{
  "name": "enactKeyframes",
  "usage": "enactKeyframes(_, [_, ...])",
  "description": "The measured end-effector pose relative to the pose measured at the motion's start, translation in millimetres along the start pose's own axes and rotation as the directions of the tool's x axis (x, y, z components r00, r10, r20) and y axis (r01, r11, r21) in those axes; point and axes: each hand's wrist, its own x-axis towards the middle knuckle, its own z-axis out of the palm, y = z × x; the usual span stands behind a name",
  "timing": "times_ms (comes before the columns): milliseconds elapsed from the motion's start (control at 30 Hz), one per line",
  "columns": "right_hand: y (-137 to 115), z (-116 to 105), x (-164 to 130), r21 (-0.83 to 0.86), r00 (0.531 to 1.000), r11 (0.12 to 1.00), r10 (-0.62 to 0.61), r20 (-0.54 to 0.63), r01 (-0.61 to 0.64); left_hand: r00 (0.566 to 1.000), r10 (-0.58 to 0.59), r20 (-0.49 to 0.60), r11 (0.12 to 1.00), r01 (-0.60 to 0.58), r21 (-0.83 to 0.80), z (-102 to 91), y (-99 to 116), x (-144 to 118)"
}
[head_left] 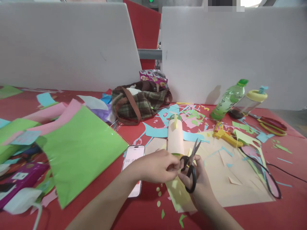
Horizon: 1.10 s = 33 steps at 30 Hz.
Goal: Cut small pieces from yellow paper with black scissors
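My right hand [199,179] holds small black-handled scissors [191,164], their blades parted and pointing up and away from me. Close beside it, the fingertips of my left hand [160,166] are pinched together; whatever they hold is too small to make out. Just beyond both hands stands a pale paper-wrapped cylinder [175,135] with a green top and a small yellow piece on its front. Under my hands lies a yellow paper sheet [178,195]. A phone [133,156] showing a timer is partly covered by my left forearm.
Left lie a large green sheet [83,150], rolled pink paper [57,116] and a purple box [24,180]. A plaid bag [144,102] sits at the back. At right are a yellow glue gun [226,135] with its cord, a green bottle [229,99], a clear cup [250,103] and larger scissors [271,124].
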Motion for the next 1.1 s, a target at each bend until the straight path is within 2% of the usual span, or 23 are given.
enactKeyframes(200, [-0.5, 0.0, -0.5, -0.026, 1.0, 1.0, 0.002, 0.019, -0.002, 0.999, 0.045, 0.026, 0.999, -0.045, 0.005, 0.4, -1.8, 0.5])
enactKeyframes(400, [-2.3, -1.6, 1.9, 0.011, 0.994, 1.0, -0.017, -0.111, 0.018, 0.999, -0.032, -0.044, 0.999, 0.032, 0.011, -0.4, 0.8, 0.3])
enactKeyframes(533, [-1.0, -4.0, 4.0, 0.049, 0.979, 0.998, -0.037, -0.2, 0.048, 0.994, -0.018, -0.105, 0.999, 0.015, -0.031, 3.3, 2.4, 3.8])
enactKeyframes(867, [-1.4, -5.5, 4.2, 0.055, 0.968, 0.995, -0.069, -0.241, 0.084, 0.979, -0.06, -0.194, 0.984, 0.025, -0.178, 13.5, 4.0, 12.7])
enactKeyframes(1000, [-3.4, -1.4, 2.4, 0.009, 0.982, 0.998, -0.058, -0.177, 0.06, 0.963, -0.09, -0.252, 0.959, 0.015, -0.284, 8.8, 2.4, 9.9])
enactKeyframes(1100, [-1.3, 0.7, 0.9, -0.007, 0.998, 0.998, -0.055, -0.02, 0.055, 0.926, -0.153, -0.346, 0.929, 0.015, -0.371, 2.4, 0.5, 6.3])
